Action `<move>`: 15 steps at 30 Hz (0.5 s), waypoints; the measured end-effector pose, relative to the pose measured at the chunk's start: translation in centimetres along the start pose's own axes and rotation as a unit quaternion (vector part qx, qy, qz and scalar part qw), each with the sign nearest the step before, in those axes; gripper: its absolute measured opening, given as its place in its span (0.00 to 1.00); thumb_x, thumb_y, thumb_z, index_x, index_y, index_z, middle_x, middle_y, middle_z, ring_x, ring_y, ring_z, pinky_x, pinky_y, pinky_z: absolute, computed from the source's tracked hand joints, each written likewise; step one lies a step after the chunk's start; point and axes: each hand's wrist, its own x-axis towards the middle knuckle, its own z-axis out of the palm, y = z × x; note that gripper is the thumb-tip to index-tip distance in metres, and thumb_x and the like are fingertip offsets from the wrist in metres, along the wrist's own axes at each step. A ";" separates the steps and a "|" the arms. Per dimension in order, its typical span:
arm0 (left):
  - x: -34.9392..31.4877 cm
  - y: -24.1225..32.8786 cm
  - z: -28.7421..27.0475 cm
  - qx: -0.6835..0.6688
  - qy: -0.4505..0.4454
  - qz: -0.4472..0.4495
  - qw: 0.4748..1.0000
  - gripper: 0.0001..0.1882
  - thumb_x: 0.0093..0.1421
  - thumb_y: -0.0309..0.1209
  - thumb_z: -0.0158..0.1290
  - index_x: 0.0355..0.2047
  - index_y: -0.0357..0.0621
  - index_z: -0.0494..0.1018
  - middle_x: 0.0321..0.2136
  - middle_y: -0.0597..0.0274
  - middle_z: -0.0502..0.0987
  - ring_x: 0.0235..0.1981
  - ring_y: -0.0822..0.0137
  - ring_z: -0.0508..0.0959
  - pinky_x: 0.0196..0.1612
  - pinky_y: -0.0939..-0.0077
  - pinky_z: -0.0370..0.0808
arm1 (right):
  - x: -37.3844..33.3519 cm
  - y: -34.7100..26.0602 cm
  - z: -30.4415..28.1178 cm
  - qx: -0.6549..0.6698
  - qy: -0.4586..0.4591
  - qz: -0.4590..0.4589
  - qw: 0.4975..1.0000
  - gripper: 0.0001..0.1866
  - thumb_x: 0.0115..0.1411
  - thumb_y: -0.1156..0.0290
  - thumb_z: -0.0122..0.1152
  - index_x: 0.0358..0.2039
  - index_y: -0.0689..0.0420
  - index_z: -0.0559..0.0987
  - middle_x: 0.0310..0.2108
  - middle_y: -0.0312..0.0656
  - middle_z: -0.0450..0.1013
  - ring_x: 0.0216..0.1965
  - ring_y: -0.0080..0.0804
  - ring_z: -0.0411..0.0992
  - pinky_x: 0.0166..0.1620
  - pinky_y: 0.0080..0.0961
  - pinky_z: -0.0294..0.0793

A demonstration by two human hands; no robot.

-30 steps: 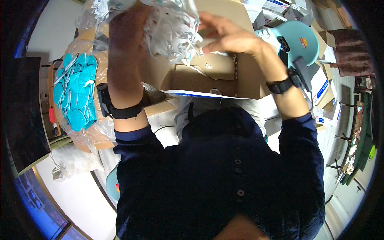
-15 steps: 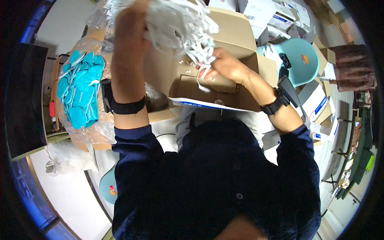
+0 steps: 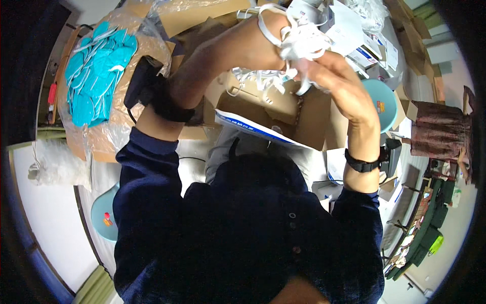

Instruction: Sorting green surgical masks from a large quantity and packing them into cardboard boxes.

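Observation:
Both my hands are together at the top, over an open cardboard box (image 3: 315, 114). Between them bunches a tangle of white straps (image 3: 306, 44). My left hand (image 3: 271, 35) reaches across from the left, a loop of strap lying over it; its fingers are mostly hidden in the bundle. My right hand (image 3: 331, 71) comes up from the right, with fingers closed on the lower part of the same bundle. More white straps (image 3: 263, 81) hang below my left forearm, in the box opening. A white-and-blue flap or panel (image 3: 258, 129) lies along the box's near edge.
Left of the box, a heap of teal cup-shaped masks (image 3: 101, 71) lies on clear plastic in a carton. White cartons (image 3: 349, 33) are stacked at the back right. A light-blue plastic stool (image 3: 385, 99) stands right of the box, another (image 3: 105, 213) at lower left.
My left hand has swung right and my right hand has risen, so both now meet at the strap bundle. The bundle has moved right, and the view has shifted.

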 end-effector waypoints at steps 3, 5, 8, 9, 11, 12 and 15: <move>-0.5 0.5 -2.1 0.062 0.012 0.046 0.997 0.18 0.49 0.28 0.62 0.42 0.39 0.75 0.37 0.55 0.80 0.37 0.65 0.80 0.41 0.68 0.75 | -1.0 0.2 0.6 0.027 0.085 -0.049 0.995 0.14 0.66 0.65 0.56 0.44 0.62 0.80 0.40 0.42 0.78 0.38 0.26 0.76 0.44 0.21 0.74; -1.5 -0.3 -5.3 0.166 0.025 0.139 0.976 0.16 0.55 0.31 0.56 0.45 0.42 0.75 0.42 0.56 0.78 0.43 0.62 0.78 0.48 0.65 0.73 | -2.1 -0.5 0.6 0.040 0.149 -0.091 0.984 0.14 0.67 0.67 0.53 0.46 0.63 0.79 0.42 0.46 0.78 0.38 0.33 0.79 0.43 0.24 0.78; -5.4 1.0 -9.5 0.348 0.078 0.027 0.934 0.16 0.57 0.27 0.52 0.47 0.47 0.75 0.48 0.55 0.76 0.51 0.56 0.74 0.56 0.62 0.68 | -3.3 2.2 -1.9 -0.012 0.178 -0.029 0.984 0.17 0.67 0.64 0.53 0.48 0.63 0.78 0.42 0.47 0.78 0.41 0.32 0.78 0.47 0.25 0.74; -5.9 0.3 -10.0 0.408 0.085 -0.049 0.908 0.17 0.58 0.28 0.52 0.48 0.47 0.75 0.48 0.54 0.76 0.51 0.57 0.74 0.57 0.62 0.67 | -3.6 3.9 -3.1 -0.059 0.205 0.012 0.977 0.18 0.66 0.63 0.55 0.50 0.63 0.77 0.44 0.47 0.78 0.45 0.33 0.77 0.50 0.26 0.72; -9.3 2.4 -12.6 0.401 0.150 -0.159 0.890 0.17 0.59 0.30 0.51 0.49 0.47 0.75 0.49 0.53 0.76 0.52 0.59 0.73 0.58 0.63 0.66 | -3.2 7.4 -4.9 -0.125 0.202 0.020 0.971 0.22 0.64 0.63 0.59 0.54 0.64 0.73 0.48 0.46 0.76 0.52 0.34 0.73 0.55 0.29 0.68; -11.3 1.7 -13.1 0.307 0.212 -0.169 0.912 0.17 0.61 0.31 0.51 0.50 0.47 0.75 0.50 0.53 0.75 0.52 0.60 0.73 0.59 0.63 0.65 | -2.9 9.8 -6.1 -0.157 0.202 0.008 0.967 0.25 0.63 0.64 0.61 0.57 0.64 0.71 0.51 0.46 0.74 0.55 0.34 0.70 0.57 0.30 0.67; -17.2 -1.9 -13.2 0.133 0.264 -0.427 0.854 0.19 0.59 0.34 0.55 0.52 0.48 0.74 0.51 0.51 0.75 0.52 0.60 0.73 0.60 0.65 0.64 | -1.4 12.0 -6.6 -0.252 0.189 0.066 0.947 0.34 0.59 0.65 0.66 0.62 0.64 0.65 0.59 0.49 0.67 0.59 0.36 0.66 0.62 0.32 0.61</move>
